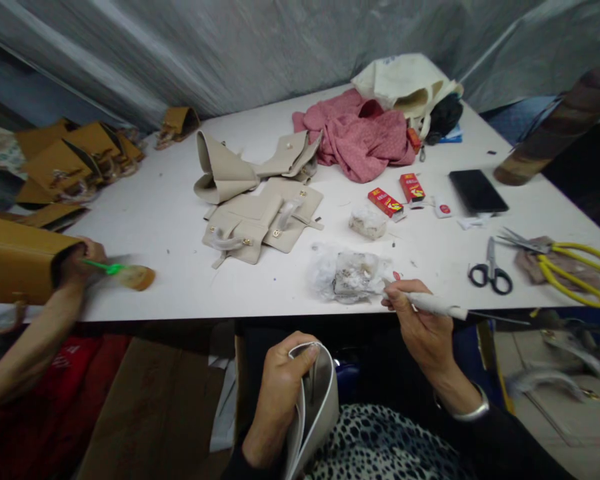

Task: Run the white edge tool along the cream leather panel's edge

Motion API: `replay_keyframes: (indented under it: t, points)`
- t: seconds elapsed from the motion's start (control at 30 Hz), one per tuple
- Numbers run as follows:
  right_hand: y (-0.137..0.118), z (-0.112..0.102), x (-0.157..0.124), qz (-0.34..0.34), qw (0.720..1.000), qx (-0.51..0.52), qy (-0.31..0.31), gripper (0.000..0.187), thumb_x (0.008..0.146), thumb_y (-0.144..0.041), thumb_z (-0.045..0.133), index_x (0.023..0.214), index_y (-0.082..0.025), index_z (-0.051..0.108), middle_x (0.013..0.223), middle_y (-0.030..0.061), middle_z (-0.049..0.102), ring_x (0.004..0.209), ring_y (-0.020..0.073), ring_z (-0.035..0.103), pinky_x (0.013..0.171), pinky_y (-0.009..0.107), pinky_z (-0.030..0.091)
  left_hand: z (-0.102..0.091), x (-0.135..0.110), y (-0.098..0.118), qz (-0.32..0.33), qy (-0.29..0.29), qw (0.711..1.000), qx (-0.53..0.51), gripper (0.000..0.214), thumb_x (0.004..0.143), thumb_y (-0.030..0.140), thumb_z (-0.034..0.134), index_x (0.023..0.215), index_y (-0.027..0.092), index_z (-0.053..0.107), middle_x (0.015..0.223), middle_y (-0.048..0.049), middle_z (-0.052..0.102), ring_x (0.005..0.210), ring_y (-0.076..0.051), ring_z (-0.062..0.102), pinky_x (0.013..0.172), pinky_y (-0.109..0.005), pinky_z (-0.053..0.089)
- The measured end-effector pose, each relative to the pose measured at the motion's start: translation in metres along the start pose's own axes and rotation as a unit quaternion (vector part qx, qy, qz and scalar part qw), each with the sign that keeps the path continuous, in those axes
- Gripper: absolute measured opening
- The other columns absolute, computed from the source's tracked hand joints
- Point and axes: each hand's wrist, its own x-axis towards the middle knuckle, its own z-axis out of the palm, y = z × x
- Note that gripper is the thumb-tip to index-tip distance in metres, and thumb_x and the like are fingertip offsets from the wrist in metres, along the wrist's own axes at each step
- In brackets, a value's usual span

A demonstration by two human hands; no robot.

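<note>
Left hand (280,393) gripped grey leather piece (315,400) over lap, fingers curled round its edge. Right hand (423,327) fingers pinched white tool (437,305) at surface (155,227) edge, beside plastic bag (347,273).

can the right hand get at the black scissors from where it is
Probably yes. The right hand sits at the table's near edge, gripping a white tool; the black scissors lie just beyond on bare tabletop with nothing between, though the hand's grip is occupied.

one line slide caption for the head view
Left hand grips a pale bag piece in the lap; right hand holds a white tool at the table edge.
</note>
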Motion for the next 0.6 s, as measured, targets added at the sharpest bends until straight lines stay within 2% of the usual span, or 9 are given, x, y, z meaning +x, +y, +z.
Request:
replay_keyframes:
  t: [0.13, 0.43, 0.6]
  points:
    - [0.005, 0.003, 0.013, -0.04, 0.997, -0.056, -0.033, 0.019, 0.104, -0.037, 0.061, 0.095, -0.022, 0.067, 0.081, 0.0021, 0.066, 0.076, 0.0192, 0.063, 0.075, 0.034, 0.049, -0.001, -0.001, 0.0, -0.028, 0.025, 0.998, -0.046, 0.022, 0.075, 0.034, 0.081, 0.076, 0.016, 0.068, 0.063, 0.0019, 0.061, 0.058, -0.012, 0.054, 0.057, -0.023, 0.04]
    - [0.009, 0.007, 0.025, -0.069, 0.988, -0.116, -0.077, 0.021, 0.105, -0.041, 0.059, 0.097, -0.023, 0.067, 0.089, 0.0048, 0.072, 0.083, 0.0222, 0.068, 0.077, 0.035, 0.05, -0.012, 0.0, 0.004, -0.034, -0.018, 0.999, -0.016, 0.03, 0.076, 0.042, 0.082, 0.075, 0.015, 0.068, 0.063, -0.0002, 0.064, 0.058, -0.013, 0.055, 0.058, -0.024, 0.041]
    - [0.008, 0.01, 0.031, -0.127, 0.972, -0.175, -0.097, 0.02, 0.105, -0.039, 0.059, 0.096, -0.023, 0.068, 0.09, 0.0059, 0.073, 0.083, 0.0227, 0.068, 0.079, 0.036, 0.05, -0.015, 0.001, 0.01, -0.035, -0.028, 0.999, -0.006, 0.03, 0.073, 0.042, 0.083, 0.075, 0.015, 0.071, 0.065, -0.0019, 0.066, 0.06, -0.014, 0.056, 0.06, -0.025, 0.042]
